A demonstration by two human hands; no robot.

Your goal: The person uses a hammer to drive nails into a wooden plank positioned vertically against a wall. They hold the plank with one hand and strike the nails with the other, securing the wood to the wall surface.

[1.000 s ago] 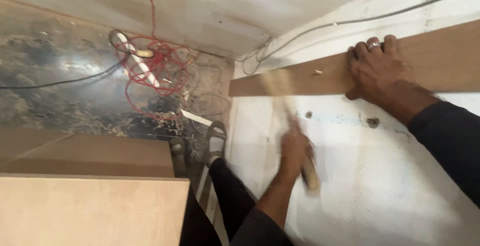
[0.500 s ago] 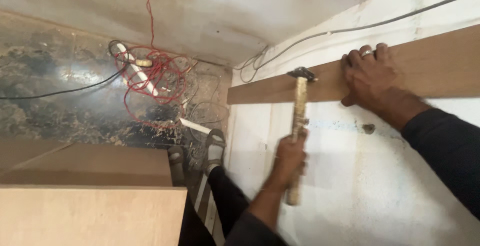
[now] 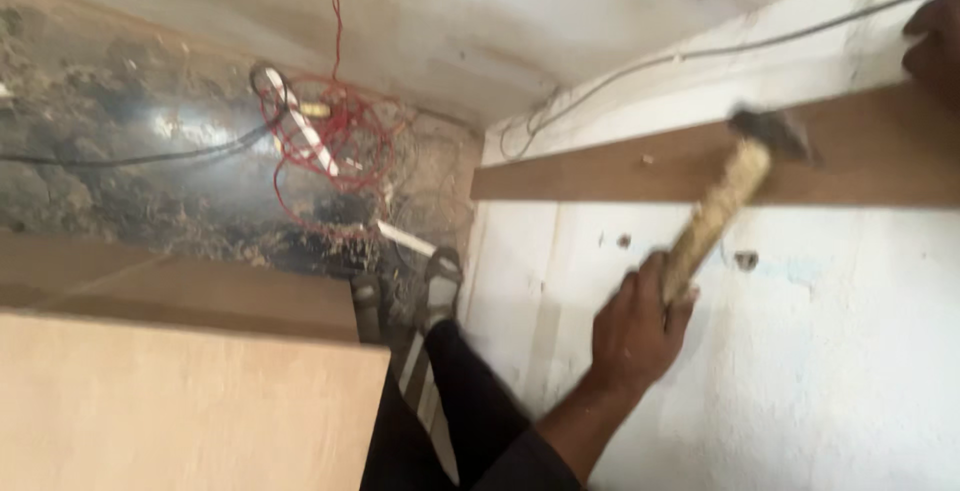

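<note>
My left hand (image 3: pixel 635 326) grips the pale wooden handle of a hammer (image 3: pixel 715 211). Its dark head, blurred by motion, is against the long brown wooden board (image 3: pixel 600 166) that lies flat on the white wall (image 3: pixel 800 371). My right hand (image 3: pixel 935 46) shows only partly at the top right edge of the head view, where it rests on the board's upper edge and holds it to the wall. A small pale speck (image 3: pixel 647 160) sits on the board left of the hammer head.
A tangle of red wire (image 3: pixel 330 141) and a black cable lie on the rubble-strewn floor to the left. Light plywood panels (image 3: pixel 180 411) fill the lower left. My dark trouser leg and shoe (image 3: pixel 440 276) stand by the wall. A grey cable (image 3: pixel 700 51) runs above the board.
The hammer has swung up from low by the wall and now lands on the board further right. The view has shifted, so my right hand now sits at the frame's edge.
</note>
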